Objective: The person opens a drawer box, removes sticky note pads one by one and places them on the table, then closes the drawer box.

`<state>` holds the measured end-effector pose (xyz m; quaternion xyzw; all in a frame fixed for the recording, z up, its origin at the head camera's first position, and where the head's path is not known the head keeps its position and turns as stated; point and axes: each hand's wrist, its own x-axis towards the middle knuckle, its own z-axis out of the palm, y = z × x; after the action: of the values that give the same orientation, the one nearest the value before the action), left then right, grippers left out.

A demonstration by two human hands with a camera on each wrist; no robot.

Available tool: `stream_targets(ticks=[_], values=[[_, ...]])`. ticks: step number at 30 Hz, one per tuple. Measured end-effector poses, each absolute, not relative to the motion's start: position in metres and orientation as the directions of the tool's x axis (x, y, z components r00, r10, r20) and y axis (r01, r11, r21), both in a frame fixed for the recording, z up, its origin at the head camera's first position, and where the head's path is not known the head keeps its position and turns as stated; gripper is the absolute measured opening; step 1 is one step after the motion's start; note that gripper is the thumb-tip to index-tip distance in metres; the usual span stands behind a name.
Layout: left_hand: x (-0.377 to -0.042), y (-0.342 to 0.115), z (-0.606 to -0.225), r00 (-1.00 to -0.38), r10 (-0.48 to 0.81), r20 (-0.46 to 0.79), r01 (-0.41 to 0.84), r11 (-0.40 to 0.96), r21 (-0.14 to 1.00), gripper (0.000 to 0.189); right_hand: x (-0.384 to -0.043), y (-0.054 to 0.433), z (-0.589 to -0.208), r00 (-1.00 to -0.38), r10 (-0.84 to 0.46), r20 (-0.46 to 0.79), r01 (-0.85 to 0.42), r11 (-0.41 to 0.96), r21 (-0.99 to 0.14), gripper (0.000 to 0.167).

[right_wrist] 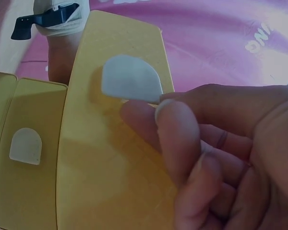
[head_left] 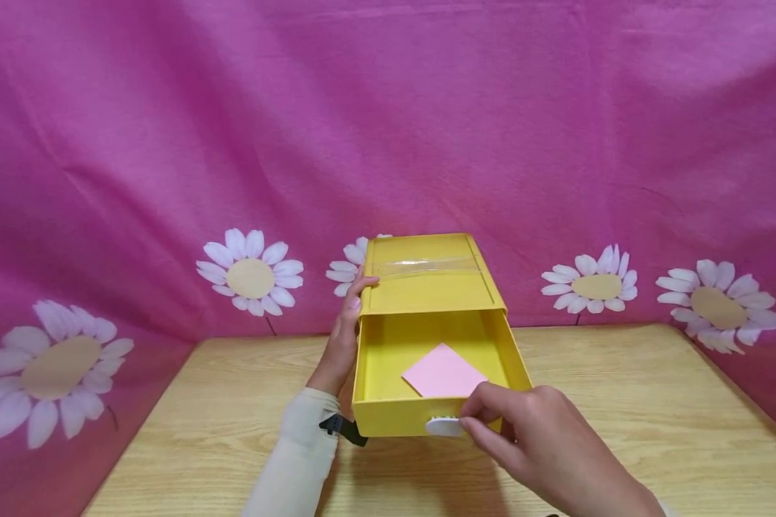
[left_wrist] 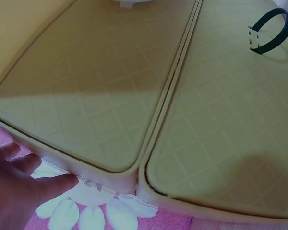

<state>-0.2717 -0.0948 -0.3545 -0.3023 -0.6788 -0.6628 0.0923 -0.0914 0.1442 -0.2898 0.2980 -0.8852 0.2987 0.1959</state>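
Observation:
A yellow box (head_left: 433,291) with a strip of clear tape across its top stands in front of me, and its upper drawer (head_left: 378,413) is pulled out toward me. Inside the drawer lies a square pink paper (head_left: 442,373), one corner pointing to the back. My right hand (head_left: 543,431) pinches the edge of the white knob (head_left: 444,426) on the drawer front between thumb and finger. My left hand (head_left: 345,334) rests against the left side of the box, a fingertip at its top edge; its fingers (left_wrist: 55,187) stretch along the panel's edge.
A lower drawer front with another white knob (right_wrist: 25,146) shows beside the pulled drawer. A dark loop (left_wrist: 281,31) sticks out from a yellow panel. The box stands on a wooden table (head_left: 621,416), before a pink cloth (head_left: 427,129) printed with white daisies.

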Motion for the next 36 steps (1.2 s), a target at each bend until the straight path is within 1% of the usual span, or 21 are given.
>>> stream_targets(ticks=[8,15,21,25,29,32,36], values=[[-0.254,-0.095,-0.336,-0.817,0.301,0.492,0.502,-0.047,0.863,0.047,-0.093,0.147,-0.286,-0.704,-0.377,0.602,-0.671,0.631,-0.389,0.021],[-0.274,-0.095,-0.356,-0.801,0.289,0.524,0.533,-0.052,0.844,0.045,-0.091,0.149,-0.279,-0.698,-0.362,0.618,-0.67,0.635,-0.385,0.02],[-0.276,-0.096,-0.359,-0.794,0.285,0.537,0.554,-0.027,0.832,0.048,-0.094,0.15,-0.269,-0.667,-0.397,0.63,-0.685,0.661,-0.308,0.023],[-0.279,-0.096,-0.36,-0.781,0.284,0.556,0.57,-0.041,0.821,0.048,-0.101,0.149,-0.262,-0.62,-0.445,0.647,-0.705,0.677,-0.21,0.024],[-0.278,-0.096,-0.359,-0.787,0.283,0.548,0.562,-0.036,0.826,0.047,-0.113,0.151,-0.255,-0.583,-0.502,0.638,-0.713,0.693,-0.106,0.025],[-0.274,-0.097,-0.356,-0.801,0.291,0.524,0.541,-0.023,0.841,0.046,-0.122,0.151,-0.25,-0.592,-0.538,0.599,-0.711,0.699,-0.076,0.024],[-0.264,-0.098,-0.345,-0.806,0.309,0.506,0.526,-0.021,0.851,0.046,-0.132,0.15,-0.245,-0.639,-0.576,0.509,-0.706,0.702,-0.091,0.019]])
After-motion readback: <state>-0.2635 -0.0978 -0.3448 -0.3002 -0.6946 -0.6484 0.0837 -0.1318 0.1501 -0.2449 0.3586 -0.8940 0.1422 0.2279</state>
